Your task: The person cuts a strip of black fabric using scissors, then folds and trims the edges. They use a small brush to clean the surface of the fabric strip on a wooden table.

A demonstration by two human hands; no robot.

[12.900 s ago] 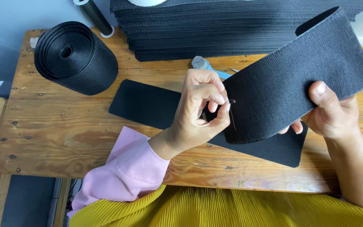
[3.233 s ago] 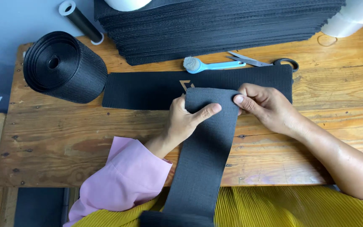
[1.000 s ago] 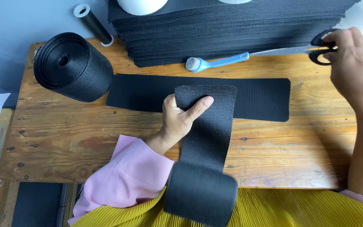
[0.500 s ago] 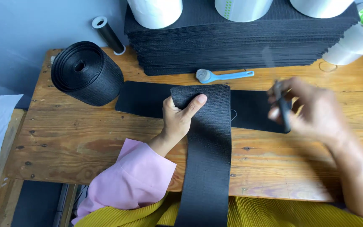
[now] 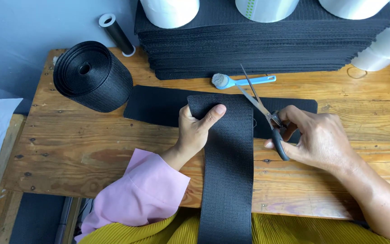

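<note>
Two hands apart — left hand (image 5: 198, 131) pinning black strap (image 5: 226, 171) lengthwise toward stack, right hand (image 5: 314, 140) gripping scissors (image 5: 260, 106), blades open

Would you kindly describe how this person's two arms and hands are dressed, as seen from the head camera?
The left hand is bare, and its forearm is covered by a loose, pale pink sleeve ending in a wide cuff at the wrist. The right hand is bare too, and its forearm shows no sleeve as far as the picture's edge. No gloves, rings, watch or bracelets are visible on either.
</note>
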